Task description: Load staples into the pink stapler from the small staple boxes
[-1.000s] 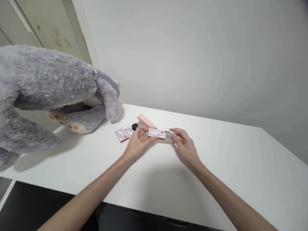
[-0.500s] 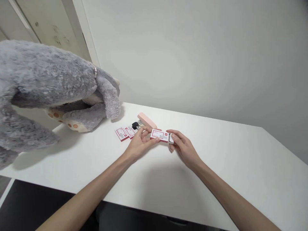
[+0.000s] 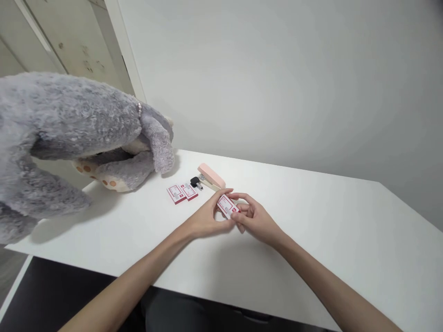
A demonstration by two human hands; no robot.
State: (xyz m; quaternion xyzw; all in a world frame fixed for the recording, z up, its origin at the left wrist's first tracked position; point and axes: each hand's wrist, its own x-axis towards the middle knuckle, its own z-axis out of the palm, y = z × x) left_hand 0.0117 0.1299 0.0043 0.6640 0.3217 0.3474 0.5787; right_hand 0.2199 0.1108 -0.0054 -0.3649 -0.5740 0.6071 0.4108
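A small white-and-red staple box (image 3: 226,205) is held over the table between both hands, tilted down to the right, with no inner tray showing. My left hand (image 3: 209,218) is curved round its left side, thumb below and fingers above. The fingers and thumb of my right hand (image 3: 258,218) pinch its right end. Two similar boxes lie side by side on the table to the left, a left one (image 3: 176,194) and a right one (image 3: 188,191). Behind my left hand are a pink stapler (image 3: 212,176) and a small black item with a metal end (image 3: 195,182).
A large grey plush toy (image 3: 86,120) takes up the left side of the white table (image 3: 328,240). A pale wall (image 3: 270,83) rises behind the table. The table's front edge runs below my forearms.
The staple box has turned from nearly level to slanting down rightward. Its grey inner part, which stuck out at the right end, no longer shows. My right hand has moved left, closer to my left.
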